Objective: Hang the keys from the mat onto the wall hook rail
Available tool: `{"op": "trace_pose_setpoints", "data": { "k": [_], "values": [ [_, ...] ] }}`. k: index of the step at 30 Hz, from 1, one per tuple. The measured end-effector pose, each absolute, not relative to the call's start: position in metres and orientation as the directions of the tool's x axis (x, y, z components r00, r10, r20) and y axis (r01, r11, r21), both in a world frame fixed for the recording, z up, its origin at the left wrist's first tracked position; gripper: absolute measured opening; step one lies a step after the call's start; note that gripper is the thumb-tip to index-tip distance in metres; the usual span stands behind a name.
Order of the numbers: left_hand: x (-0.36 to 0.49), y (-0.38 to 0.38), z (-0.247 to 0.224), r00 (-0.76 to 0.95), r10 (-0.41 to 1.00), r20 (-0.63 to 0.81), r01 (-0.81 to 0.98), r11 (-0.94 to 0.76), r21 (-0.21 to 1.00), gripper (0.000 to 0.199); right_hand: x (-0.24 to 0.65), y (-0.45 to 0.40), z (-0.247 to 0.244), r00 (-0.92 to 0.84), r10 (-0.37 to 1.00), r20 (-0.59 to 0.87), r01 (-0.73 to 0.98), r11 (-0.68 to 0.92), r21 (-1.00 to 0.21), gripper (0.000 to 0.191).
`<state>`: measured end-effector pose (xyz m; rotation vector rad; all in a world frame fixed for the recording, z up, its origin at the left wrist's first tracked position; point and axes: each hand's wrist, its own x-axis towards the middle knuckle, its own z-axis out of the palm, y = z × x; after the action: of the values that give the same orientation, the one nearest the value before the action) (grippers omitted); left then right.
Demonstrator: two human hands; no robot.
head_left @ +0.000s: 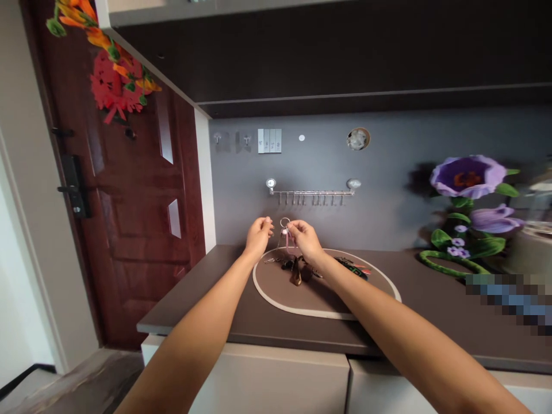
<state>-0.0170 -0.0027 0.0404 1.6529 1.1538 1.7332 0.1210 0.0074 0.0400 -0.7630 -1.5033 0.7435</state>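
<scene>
My right hand pinches a metal key ring between thumb and fingertips, held up below the hook rail. From the ring hangs a pinkish strap-like loop with a small white piece at its top. Just left of the ring is my left hand, its fingers loosely curled and apart from the ring, with nothing visible in them. Below both hands a bunch of keys and dark and brown fobs lies on an oval brown mat with a pale rim. My right forearm partly covers more keys and a black-green item.
A metal rail with several hooks is fixed to the grey wall. An upper cabinet overhangs the dark countertop. Purple fabric flowers stand at the right, a dark red door at the left.
</scene>
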Motion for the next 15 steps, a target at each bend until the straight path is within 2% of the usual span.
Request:
{"op": "trace_pose_setpoints", "data": {
  "k": [2,6,10,15],
  "values": [
    [-0.022,0.000,0.039,-0.191,0.770,0.609,0.393,-0.509,0.766,0.031,0.116,0.016,0.049,-0.015,0.840,0.543,0.017,0.543,-0.840,0.020],
    [-0.028,-0.002,0.037,-0.060,0.710,0.702,0.764,-0.420,0.490,0.024,0.104,0.033,0.068,0.059,0.887,0.457,-0.068,0.460,-0.885,0.009],
    [-0.028,-0.005,0.035,0.027,0.749,0.662,0.865,-0.349,0.359,0.025,0.094,0.049,0.080,0.119,0.906,0.406,-0.135,0.420,-0.898,0.006],
    [-0.031,-0.002,0.033,0.020,0.781,0.625,0.899,-0.288,0.330,0.027,0.084,0.066,0.085,0.151,0.919,0.364,-0.159,0.386,-0.909,0.009]
  ]
}}
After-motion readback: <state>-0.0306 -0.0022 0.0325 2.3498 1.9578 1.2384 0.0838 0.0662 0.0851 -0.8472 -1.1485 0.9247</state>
